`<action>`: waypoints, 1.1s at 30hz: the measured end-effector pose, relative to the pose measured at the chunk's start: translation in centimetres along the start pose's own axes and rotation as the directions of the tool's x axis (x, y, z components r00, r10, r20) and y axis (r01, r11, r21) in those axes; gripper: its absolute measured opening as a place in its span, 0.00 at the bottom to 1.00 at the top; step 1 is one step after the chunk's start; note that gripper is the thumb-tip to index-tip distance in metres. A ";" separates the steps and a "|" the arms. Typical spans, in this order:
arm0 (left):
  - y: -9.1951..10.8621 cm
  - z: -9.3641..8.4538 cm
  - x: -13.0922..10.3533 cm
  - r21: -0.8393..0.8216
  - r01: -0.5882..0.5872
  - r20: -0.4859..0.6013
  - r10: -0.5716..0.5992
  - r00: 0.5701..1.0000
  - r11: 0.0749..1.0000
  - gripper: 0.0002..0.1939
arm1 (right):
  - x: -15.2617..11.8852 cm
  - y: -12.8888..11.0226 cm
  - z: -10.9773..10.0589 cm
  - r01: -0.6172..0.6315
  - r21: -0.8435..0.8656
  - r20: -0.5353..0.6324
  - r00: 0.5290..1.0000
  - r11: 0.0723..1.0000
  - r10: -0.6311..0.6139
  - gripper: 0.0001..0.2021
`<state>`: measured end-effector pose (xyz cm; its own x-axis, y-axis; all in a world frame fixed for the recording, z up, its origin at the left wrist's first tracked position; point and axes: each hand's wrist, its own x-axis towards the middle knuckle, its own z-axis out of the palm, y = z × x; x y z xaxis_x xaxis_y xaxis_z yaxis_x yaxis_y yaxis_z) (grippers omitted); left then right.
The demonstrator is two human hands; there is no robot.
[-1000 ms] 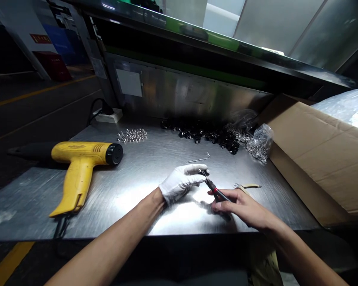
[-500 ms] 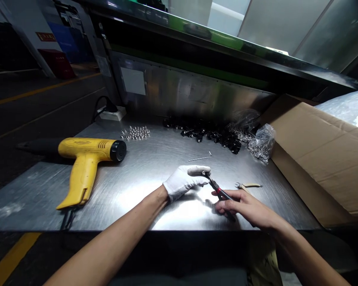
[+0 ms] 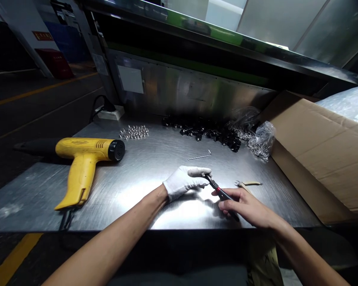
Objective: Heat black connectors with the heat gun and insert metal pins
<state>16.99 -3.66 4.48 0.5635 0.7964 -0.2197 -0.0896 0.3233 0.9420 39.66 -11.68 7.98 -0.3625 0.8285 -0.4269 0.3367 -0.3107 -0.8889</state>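
Head view: near the table's point(image 3: 149, 159) front edge, the gloved left hand point(image 3: 180, 183) pinches a small dark part point(image 3: 207, 175); the right hand point(image 3: 243, 204) grips pliers point(image 3: 222, 193), tip at that part. Well apart, a yellow heat gun point(image 3: 83, 159) overhangs the left edge; a cardboard box point(image 3: 316, 151) borders the right.

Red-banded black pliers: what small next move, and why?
Perhaps gently squeeze the red-banded black pliers with the bare right hand: their tips appear to reach the small dark piece at the fingertips of the white-gloved left hand.

two pliers point(image 3: 222, 192), one hex key point(image 3: 199, 157)
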 end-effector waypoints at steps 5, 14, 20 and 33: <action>-0.2 -0.3 0.0 0.012 -0.017 0.027 0.017 0.999 1.000 0.25 | 0.0 0.9 0.9 -0.008 0.087 -0.025 1.000 0.996 0.010 0.13; 0.6 -0.5 -0.6 -0.149 -0.150 -0.018 0.150 0.989 0.977 0.32 | 1.9 0.6 3.7 0.186 0.225 -0.103 0.981 0.957 -0.166 0.12; -1.9 1.9 -6.8 -0.418 -0.008 0.112 0.060 0.992 0.908 0.33 | 1.5 -1.3 7.3 0.347 0.300 -0.024 0.934 0.889 -0.357 0.09; -8.1 1.7 -23.7 -0.340 -0.224 -0.394 0.078 0.916 0.913 0.34 | 2.8 -4.1 18.4 0.495 -0.026 0.635 0.679 0.869 -0.368 0.20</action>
<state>5.81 -26.01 2.47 0.1851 0.9559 -0.2280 -0.4874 0.2908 0.8234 21.25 -16.65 7.39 -0.9218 0.3815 -0.0684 0.1357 0.1524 -0.9790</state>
